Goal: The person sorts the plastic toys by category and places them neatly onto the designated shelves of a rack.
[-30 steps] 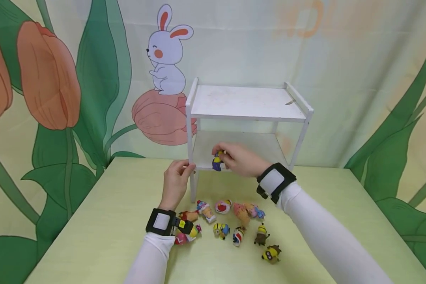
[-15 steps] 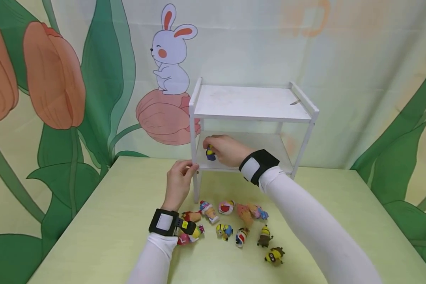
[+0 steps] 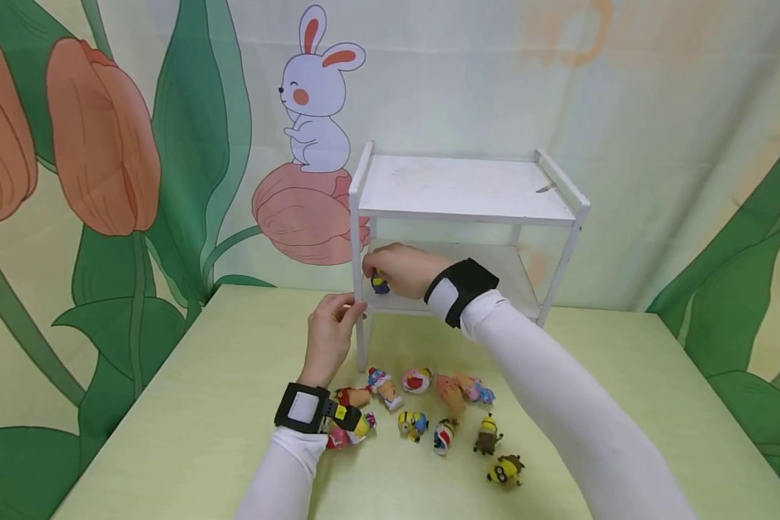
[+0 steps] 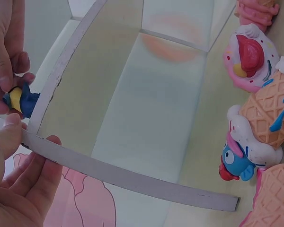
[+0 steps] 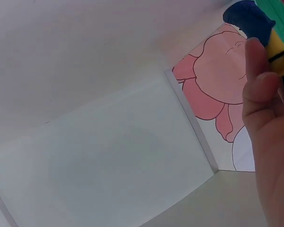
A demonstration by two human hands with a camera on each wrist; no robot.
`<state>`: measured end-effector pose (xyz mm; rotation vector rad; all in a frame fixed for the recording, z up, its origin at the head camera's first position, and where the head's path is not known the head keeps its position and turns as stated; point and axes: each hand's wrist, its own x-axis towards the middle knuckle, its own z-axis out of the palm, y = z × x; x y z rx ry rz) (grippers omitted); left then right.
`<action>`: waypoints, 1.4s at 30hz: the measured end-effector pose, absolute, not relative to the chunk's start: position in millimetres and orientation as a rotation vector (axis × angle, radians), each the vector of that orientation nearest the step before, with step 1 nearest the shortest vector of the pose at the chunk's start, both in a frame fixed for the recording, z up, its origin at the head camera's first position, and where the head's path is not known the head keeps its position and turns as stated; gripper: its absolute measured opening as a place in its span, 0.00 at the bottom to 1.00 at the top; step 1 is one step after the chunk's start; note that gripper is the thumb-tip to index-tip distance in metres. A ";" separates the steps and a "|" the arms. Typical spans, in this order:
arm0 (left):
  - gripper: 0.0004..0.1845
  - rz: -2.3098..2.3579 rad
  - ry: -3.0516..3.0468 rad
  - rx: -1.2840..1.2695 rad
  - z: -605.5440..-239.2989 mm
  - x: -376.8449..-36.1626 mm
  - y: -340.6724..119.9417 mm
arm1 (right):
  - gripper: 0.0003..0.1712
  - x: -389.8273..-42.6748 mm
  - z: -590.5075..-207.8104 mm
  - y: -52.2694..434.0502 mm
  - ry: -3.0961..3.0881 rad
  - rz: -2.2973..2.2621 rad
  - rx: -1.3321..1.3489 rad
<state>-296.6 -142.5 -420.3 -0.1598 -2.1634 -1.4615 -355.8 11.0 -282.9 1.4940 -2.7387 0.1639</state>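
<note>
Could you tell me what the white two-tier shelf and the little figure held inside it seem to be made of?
The white shelf looks like painted wood or board: matt, with scuffs and a dark chip on its top tier. The yellow-and-blue figure, pinched by the right hand at the lower tier, looks like moulded plastic or vinyl, smooth with flat solid colours; which one, I cannot tell. The left hand grips the shelf's front post.

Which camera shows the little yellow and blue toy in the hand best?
The right wrist view: the toy fills the corner, large, pinched by the right hand. The head view shows it tiny, half hidden by fingers on the lower shelf. The left wrist view shows it partly, behind the shelf's rail.
</note>
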 end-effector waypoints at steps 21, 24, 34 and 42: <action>0.12 -1.426 -2.153 -0.180 -422.5 -295.5 -142.8 | 0.08 -359.4 -293.3 5.9 -2.673 0.262 1.497; 0.12 -1.429 -2.158 -0.176 -421.7 -295.6 -142.9 | 0.07 -359.2 -291.6 5.6 -2.682 0.248 1.485; 0.12 -1.446 -2.150 -0.175 -420.0 -296.6 -142.6 | 0.07 -359.2 -287.5 6.8 -2.686 0.308 1.501; 0.12 -1.440 -2.150 -0.180 -420.3 -297.7 -142.4 | 0.08 -361.4 -292.8 6.8 -2.709 0.353 1.478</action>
